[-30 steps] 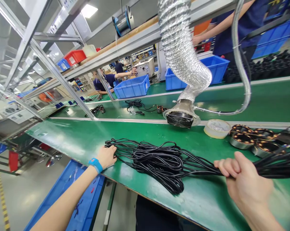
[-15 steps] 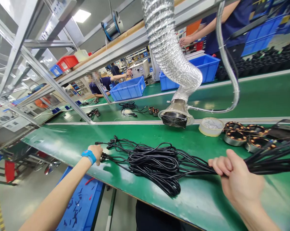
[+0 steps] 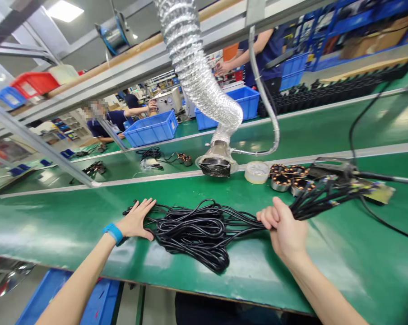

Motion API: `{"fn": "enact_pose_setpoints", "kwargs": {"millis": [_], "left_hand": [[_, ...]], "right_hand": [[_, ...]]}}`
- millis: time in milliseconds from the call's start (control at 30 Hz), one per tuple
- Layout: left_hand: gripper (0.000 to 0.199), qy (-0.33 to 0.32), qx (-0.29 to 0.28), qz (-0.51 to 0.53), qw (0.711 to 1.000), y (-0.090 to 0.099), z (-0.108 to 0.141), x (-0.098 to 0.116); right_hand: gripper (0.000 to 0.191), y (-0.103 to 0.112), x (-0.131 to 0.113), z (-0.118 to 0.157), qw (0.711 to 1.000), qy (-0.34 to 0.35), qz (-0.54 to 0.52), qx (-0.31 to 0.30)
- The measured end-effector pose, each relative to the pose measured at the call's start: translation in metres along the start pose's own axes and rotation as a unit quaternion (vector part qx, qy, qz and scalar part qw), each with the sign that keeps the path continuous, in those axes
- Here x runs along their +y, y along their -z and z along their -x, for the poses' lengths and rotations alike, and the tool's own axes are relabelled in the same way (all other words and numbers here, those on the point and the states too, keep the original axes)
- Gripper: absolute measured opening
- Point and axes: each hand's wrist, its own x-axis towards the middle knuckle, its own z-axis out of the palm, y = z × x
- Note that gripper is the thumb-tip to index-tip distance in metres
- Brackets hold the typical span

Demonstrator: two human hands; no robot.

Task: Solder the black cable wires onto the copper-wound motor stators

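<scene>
A bundle of looped black cables lies on the green bench in front of me. My left hand, with a blue band at the wrist, is spread over the connector ends at the bundle's left side. Its fingers are apart. My right hand is closed round the gathered cables at the right. From it, the loose wire ends fan out to the right.
Several copper-wound rings stand behind my right hand, beside a roll of clear tape. A fume hood hangs over the bench. Blue bins and co-workers are beyond. A blue tray sits below the front edge.
My left hand has opened from a closed grasp and lies flatter over the connectors. The view has turned to the right, bringing the wire ends into sight. My right hand still grips the cables.
</scene>
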Motion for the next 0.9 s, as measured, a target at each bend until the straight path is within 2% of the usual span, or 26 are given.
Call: {"fn": "enact_pose_setpoints", "kwargs": {"millis": [67, 133, 200, 267, 400, 500, 600, 733, 900], "left_hand": [[0.099, 0.003, 0.050, -0.002, 0.999, -0.011, -0.005, -0.008], [0.061, 0.023, 0.098, -0.019, 0.995, -0.023, -0.004, -0.009], [0.029, 0.056, 0.104, -0.050, 0.992, -0.032, 0.002, -0.009], [0.014, 0.087, 0.081, -0.086, 0.989, -0.040, 0.009, -0.012], [0.014, 0.135, 0.055, -0.139, 0.979, -0.046, 0.022, -0.039], [0.018, 0.174, 0.047, -0.141, 0.973, -0.045, 0.032, -0.075], [0.019, 0.248, 0.029, -0.130, 0.960, -0.041, 0.049, -0.116], [0.024, 0.377, 0.037, -0.129, 0.917, -0.043, 0.076, -0.166], [0.032, 0.514, 0.099, -0.113, 0.845, -0.055, 0.095, -0.210]], "right_hand": [[0.054, 0.002, 0.001, -0.001, 1.000, 0.005, 0.004, 0.000], [0.054, 0.004, 0.003, -0.003, 1.000, 0.010, 0.006, 0.003], [0.055, 0.007, 0.005, -0.004, 1.000, 0.011, 0.004, 0.006], [0.056, 0.009, 0.007, -0.005, 1.000, -0.002, -0.001, 0.010], [0.050, 0.002, 0.015, 0.003, 0.998, -0.063, -0.005, 0.000], [0.039, -0.015, 0.030, 0.018, 0.991, -0.124, 0.006, -0.058], [0.027, -0.042, 0.056, 0.035, 0.972, -0.207, 0.003, -0.111], [0.026, -0.087, 0.103, 0.057, 0.934, -0.314, -0.033, -0.167], [0.034, -0.139, 0.155, 0.078, 0.918, -0.349, -0.043, -0.181]]}}
